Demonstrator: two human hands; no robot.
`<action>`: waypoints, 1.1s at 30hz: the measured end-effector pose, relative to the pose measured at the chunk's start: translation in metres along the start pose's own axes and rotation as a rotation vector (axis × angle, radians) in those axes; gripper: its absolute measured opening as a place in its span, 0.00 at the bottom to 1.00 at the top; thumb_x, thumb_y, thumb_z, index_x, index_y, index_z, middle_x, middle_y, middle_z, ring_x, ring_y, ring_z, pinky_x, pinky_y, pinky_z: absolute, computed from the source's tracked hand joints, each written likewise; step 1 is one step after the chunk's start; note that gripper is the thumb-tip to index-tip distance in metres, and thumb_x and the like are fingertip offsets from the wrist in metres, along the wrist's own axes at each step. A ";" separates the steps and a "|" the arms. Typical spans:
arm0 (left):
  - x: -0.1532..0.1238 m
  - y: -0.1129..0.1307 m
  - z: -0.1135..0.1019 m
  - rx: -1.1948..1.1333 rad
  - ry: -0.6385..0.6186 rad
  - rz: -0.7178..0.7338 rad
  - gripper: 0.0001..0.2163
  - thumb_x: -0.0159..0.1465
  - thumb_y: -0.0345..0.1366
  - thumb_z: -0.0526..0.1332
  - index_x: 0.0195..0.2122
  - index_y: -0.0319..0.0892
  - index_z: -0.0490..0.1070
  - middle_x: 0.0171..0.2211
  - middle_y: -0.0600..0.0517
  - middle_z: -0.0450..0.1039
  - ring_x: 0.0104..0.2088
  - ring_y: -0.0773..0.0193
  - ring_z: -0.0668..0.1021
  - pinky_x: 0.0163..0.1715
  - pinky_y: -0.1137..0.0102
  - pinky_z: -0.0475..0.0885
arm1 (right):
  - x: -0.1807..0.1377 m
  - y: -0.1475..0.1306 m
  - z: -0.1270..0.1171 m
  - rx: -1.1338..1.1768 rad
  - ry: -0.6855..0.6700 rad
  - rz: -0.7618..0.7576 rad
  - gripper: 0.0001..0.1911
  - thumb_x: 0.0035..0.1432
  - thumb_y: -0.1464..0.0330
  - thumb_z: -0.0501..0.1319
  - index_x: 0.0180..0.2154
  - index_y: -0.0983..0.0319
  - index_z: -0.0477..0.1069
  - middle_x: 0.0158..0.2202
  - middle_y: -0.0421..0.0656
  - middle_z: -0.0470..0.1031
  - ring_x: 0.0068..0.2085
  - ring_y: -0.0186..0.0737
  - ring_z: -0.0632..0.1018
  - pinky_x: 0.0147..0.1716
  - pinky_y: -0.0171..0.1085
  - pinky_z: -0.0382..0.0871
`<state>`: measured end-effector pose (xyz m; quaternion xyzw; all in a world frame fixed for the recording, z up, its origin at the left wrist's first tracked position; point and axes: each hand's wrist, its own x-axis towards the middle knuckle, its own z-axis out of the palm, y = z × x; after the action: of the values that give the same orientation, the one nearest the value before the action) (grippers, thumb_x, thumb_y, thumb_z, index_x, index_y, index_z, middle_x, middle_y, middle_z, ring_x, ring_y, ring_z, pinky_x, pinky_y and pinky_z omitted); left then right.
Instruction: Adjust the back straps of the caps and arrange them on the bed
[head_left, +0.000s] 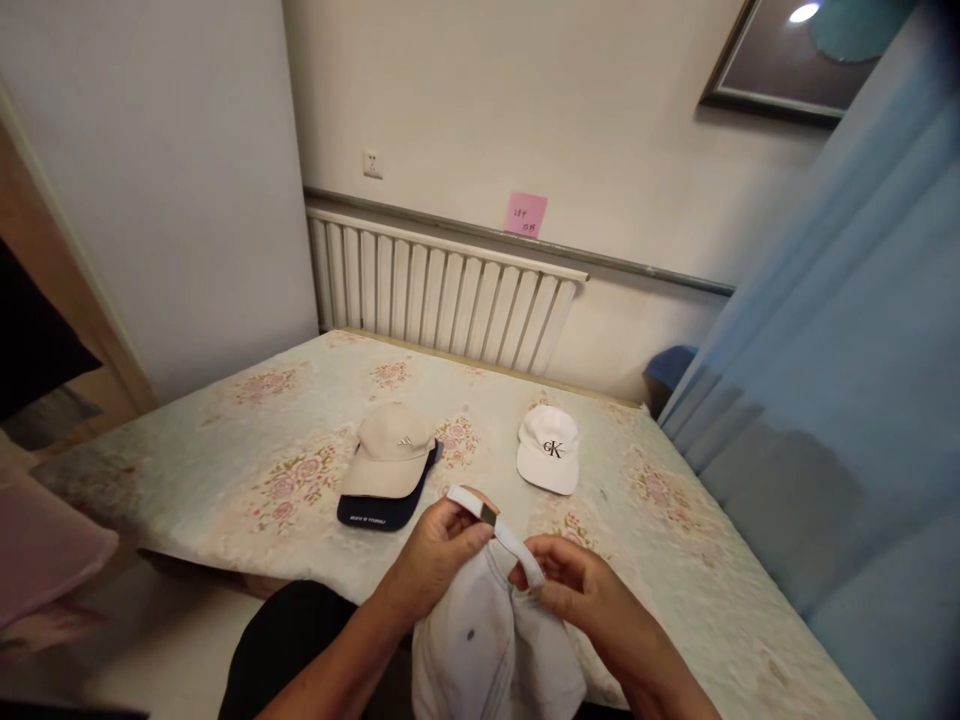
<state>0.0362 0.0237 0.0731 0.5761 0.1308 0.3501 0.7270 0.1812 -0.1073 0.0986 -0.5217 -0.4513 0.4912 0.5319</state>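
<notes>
The white cap (491, 640) hangs nearest you, over your lap at the bed's (225, 470) near edge. Your left hand (435, 555) pinches its adjustment strap (495, 528) at the buckle; your right hand's (574, 585) fingers grip the strap's lower end. Beyond lie a beige cap (390, 450) stacked on a navy cap (375, 512), and a white logo cap (550, 450).

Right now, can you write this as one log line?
left hand: pinches strap | right hand: pinches strap | white cap: held | bed: two caps
</notes>
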 end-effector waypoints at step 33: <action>-0.003 0.025 -0.021 -0.170 -0.321 -0.202 0.20 0.59 0.51 0.59 0.38 0.37 0.72 0.33 0.47 0.70 0.35 0.64 0.71 0.36 0.72 0.63 | -0.007 0.013 -0.015 0.418 -0.035 0.030 0.14 0.44 0.65 0.69 0.31 0.66 0.70 0.24 0.42 0.72 0.24 0.31 0.69 0.24 0.30 0.58</action>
<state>0.0127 0.0395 0.0894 0.5451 0.0405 0.1891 0.8157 0.1946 -0.1160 0.0856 -0.3979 -0.3408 0.5910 0.6133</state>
